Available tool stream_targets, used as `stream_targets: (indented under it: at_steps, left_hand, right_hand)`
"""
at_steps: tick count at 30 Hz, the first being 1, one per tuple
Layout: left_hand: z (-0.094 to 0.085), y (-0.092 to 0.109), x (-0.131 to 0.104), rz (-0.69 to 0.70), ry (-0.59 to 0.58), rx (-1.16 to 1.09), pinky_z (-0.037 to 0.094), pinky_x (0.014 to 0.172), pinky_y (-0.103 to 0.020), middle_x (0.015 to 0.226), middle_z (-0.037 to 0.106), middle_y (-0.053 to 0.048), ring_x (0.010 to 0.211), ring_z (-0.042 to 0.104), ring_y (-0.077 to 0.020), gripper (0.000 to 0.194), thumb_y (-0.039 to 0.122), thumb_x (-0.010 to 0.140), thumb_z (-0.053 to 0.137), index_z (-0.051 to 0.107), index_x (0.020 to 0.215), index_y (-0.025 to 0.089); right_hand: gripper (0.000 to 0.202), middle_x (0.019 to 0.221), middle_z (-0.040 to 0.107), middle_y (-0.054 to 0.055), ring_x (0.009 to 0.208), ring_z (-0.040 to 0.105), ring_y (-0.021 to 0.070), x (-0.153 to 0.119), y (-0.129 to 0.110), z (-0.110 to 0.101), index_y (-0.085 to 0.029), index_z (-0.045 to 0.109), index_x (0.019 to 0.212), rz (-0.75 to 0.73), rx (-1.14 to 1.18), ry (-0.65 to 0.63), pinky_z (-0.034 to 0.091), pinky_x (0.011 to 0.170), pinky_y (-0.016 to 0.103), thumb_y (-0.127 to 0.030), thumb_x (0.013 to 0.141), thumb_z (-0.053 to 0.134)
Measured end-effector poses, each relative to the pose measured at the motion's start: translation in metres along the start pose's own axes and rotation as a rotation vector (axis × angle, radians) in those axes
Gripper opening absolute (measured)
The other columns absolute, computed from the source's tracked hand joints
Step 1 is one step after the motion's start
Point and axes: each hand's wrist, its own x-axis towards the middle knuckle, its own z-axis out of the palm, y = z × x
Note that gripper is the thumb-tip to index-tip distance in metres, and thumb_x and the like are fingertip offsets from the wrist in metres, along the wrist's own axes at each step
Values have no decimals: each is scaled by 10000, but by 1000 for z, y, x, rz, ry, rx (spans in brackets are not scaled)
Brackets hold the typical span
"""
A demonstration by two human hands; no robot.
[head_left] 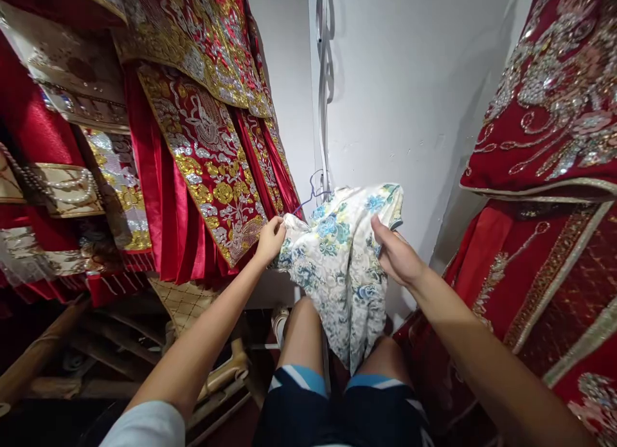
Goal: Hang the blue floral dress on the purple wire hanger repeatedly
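A white garment with blue and green flower print (332, 260) hangs between my hands, its lower end falling between my knees. My left hand (270, 240) pinches its left shoulder edge. On the other side my right hand (398, 254) grips the garment, thumb on top and the other fingers partly hidden behind the cloth. A thin blue hanger (314, 188) shows its hook above the neckline, and one arm of it slopes down toward my left hand. The rest of the hanger is hidden by the cloth.
Red robes with gold and silver embroidery (207, 145) hang on the left. More red beaded garments (544, 145) hang close on the right. Ahead is a white wall (395, 100) with a vertical metal rail (322, 80). Bamboo-like poles (72, 386) lie low at left.
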Motion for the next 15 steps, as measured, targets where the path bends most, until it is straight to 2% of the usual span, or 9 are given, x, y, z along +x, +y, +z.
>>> stream_targets:
  at_steps: [2,5,7,8,10,13,14,15]
  left_hand:
    - [6,2,6,6,4,-6,406,698,-270,746,608,-13,716,545,-181,141,241,873,469,589,844,174]
    - [10,8,14,13,22,0,393,691,-276,712,597,-8,687,532,-183,114,217,845,476,578,805,186]
    - [9,9,16,-2,47,2,382,681,-283,702,592,-12,671,520,-187,97,201,817,478,567,780,189]
    - [8,9,15,-13,61,-4,376,674,-285,696,587,-14,666,512,-188,88,194,798,478,558,761,190]
    - [5,9,10,-31,84,-36,368,666,-283,689,576,-16,668,500,-186,70,193,759,480,540,723,191]
    - [8,16,-10,-41,91,-133,349,629,-266,643,524,4,645,459,-167,66,232,724,493,489,667,199]
    - [10,21,-19,-41,89,-175,338,607,-259,621,491,14,625,434,-156,99,257,725,497,459,650,205]
    - [13,28,-28,-41,88,-226,328,585,-253,606,459,22,605,408,-146,138,286,734,498,434,640,208]
  right_hand:
    - [359,1152,756,39,1348,547,235,14,0,1,-235,710,1113,35,25,40,460,1128,435,-500,871,685]
    - [381,1145,760,47,1325,569,250,46,-3,-3,-233,714,1101,-1,97,122,471,1117,450,-530,872,653]
    - [404,1122,769,59,1267,616,272,51,-6,-8,-226,723,1090,36,90,67,504,1076,463,-548,855,660]
    - [420,1130,768,65,1228,643,282,45,-6,-9,-224,725,1097,85,64,-20,522,1049,468,-553,842,675]
    - [484,1209,743,71,1176,674,289,23,-8,-11,-229,714,1168,219,4,-331,541,1015,454,-525,788,753]
    - [767,1421,613,107,1277,609,303,-16,-12,-6,-232,587,1397,476,-7,-1081,498,1055,404,-407,703,864]
    - [867,1468,564,130,1315,574,318,-26,-13,-4,-222,523,1460,559,23,-1297,483,1067,403,-399,689,877]
    - [920,1498,524,153,1336,550,333,-32,-12,-1,-210,476,1496,616,56,-1420,473,1073,412,-422,693,872]
